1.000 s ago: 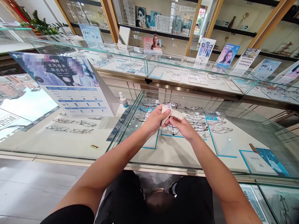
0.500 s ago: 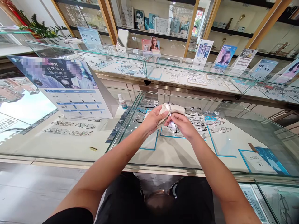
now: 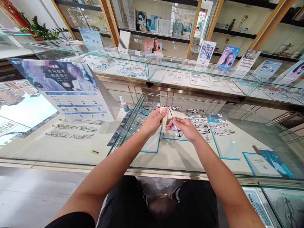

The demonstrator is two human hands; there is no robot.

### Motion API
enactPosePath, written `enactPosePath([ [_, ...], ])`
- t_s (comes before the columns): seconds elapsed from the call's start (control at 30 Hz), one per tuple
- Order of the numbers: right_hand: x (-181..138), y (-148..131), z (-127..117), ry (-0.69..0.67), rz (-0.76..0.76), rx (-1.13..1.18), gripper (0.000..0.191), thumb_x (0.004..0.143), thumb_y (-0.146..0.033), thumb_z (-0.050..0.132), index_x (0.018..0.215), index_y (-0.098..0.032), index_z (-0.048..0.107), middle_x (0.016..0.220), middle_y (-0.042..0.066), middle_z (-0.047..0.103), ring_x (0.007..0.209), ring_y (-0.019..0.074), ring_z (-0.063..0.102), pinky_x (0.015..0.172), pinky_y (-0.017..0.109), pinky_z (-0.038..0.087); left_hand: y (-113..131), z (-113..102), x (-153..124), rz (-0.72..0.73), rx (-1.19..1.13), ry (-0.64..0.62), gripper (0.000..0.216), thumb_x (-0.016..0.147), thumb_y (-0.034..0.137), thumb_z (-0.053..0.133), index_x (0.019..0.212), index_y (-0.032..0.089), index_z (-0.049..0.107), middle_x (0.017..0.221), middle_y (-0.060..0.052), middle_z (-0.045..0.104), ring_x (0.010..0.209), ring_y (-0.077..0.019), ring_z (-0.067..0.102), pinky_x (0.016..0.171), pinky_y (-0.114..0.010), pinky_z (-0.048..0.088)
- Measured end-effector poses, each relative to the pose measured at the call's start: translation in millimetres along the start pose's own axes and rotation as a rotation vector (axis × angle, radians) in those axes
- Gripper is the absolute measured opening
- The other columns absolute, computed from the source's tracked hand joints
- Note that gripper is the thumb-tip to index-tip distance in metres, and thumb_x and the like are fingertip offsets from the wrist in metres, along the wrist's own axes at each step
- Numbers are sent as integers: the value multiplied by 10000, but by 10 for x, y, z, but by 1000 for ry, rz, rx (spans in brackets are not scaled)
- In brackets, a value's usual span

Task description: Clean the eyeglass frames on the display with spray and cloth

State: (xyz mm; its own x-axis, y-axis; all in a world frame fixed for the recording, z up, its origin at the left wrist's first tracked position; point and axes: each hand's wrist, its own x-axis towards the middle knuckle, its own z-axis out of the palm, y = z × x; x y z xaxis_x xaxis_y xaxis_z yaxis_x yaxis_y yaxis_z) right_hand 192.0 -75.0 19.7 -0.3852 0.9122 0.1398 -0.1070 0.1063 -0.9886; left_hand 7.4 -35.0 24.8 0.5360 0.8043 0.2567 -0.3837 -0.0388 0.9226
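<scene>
Black trousers (image 3: 116, 202) and a black sleeve (image 3: 72, 220) are nearest, with both bare forearms stretched forward over a glass counter (image 3: 152, 164). Above its top, the left hand (image 3: 154, 122) is closed around a pale cloth (image 3: 177, 114), thumb on top. The right hand (image 3: 186, 127) is partly curled just beside it, thumb and fingertips pinching a dark-rimmed pair of glasses (image 3: 171, 114). The glasses are between the two hands, against the cloth, one dark arm hanging down; the fingers hide the rest.

Under the counter's glass, at the right, lies a white card (image 3: 264, 164), and rows of eyeglass frames (image 3: 223, 132) lie farther in. Left of the hands are a small gold tag (image 3: 95, 152), a folded sign (image 3: 83, 104) and, beside the sign, a white spray bottle (image 3: 124, 104).

Beyond runs a second glass case (image 3: 148, 71) topped with upright cards (image 3: 206, 54), then wall shelves (image 3: 156, 34). A green plant (image 3: 39, 30) is at far left.
</scene>
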Motion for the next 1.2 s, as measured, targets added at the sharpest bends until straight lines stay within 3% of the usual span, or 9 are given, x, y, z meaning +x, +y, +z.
enactPosePath([
  [0.17, -2, 25, -48, 22, -3, 20, 400, 968, -606, 710, 901, -217, 779, 885, 60, 803, 932, 226, 665, 998, 383, 501, 19, 42, 0, -25, -16, 45, 481, 797, 468, 933, 1017, 193, 605, 631, 22, 678, 500, -120, 599, 577, -244, 492],
  [0.4, -2, -2, 60, -25, 8, -8, 446, 941, -643, 728, 868, -206, 779, 875, 74, 805, 878, 219, 643, 944, 382, 507, -43, 34, -33, 36, 63, 88, 430, 954, 586, 750, 899, 202, 563, 552, 8, 657, 390, -127, 536, 469, -251, 431],
  [0.53, -2, -10, 15, -9, 9, -23, 445, 949, -641, 718, 877, -207, 784, 910, 79, 813, 896, 226, 654, 955, 391, 508, -22, -13, -14, 12, 58, 23, 485, 1001, 644, 648, 854, 185, 598, 569, -28, 658, 484, -161, 615, 556, -286, 497],
  [0.63, 3, 15, -53, 24, 6, -18, 425, 959, -623, 715, 889, -211, 795, 919, 70, 807, 924, 229, 668, 988, 389, 498, -2, -21, 7, -14, 6, -2, 471, 944, 622, 742, 885, 170, 621, 630, -35, 679, 577, -162, 651, 626, -283, 524],
  [0.77, 12, 59, -69, 60, 8, -16, 424, 936, -633, 736, 887, -217, 802, 922, 57, 790, 937, 223, 662, 1008, 382, 492, -13, 17, 9, -24, -36, 25, 477, 804, 452, 933, 1035, 181, 616, 667, 20, 670, 577, -118, 608, 625, -240, 495],
  [1.07, 15, 20, 33, 25, 19, -51, 496, 886, -695, 756, 837, -203, 791, 891, 64, 779, 877, 215, 636, 935, 380, 504, -71, 16, -2, 39, 44, 56, 467, 972, 623, 706, 858, 192, 567, 555, -4, 635, 493, -152, 594, 553, -276, 489],
  [1.2, 12, 42, -59, 51, 20, -17, 417, 930, -617, 750, 865, -208, 802, 888, 59, 792, 910, 219, 661, 972, 375, 498, -46, 4, 18, 1, 9, 30, 487, 924, 635, 760, 876, 177, 599, 622, -25, 667, 557, -156, 633, 597, -273, 501],
])
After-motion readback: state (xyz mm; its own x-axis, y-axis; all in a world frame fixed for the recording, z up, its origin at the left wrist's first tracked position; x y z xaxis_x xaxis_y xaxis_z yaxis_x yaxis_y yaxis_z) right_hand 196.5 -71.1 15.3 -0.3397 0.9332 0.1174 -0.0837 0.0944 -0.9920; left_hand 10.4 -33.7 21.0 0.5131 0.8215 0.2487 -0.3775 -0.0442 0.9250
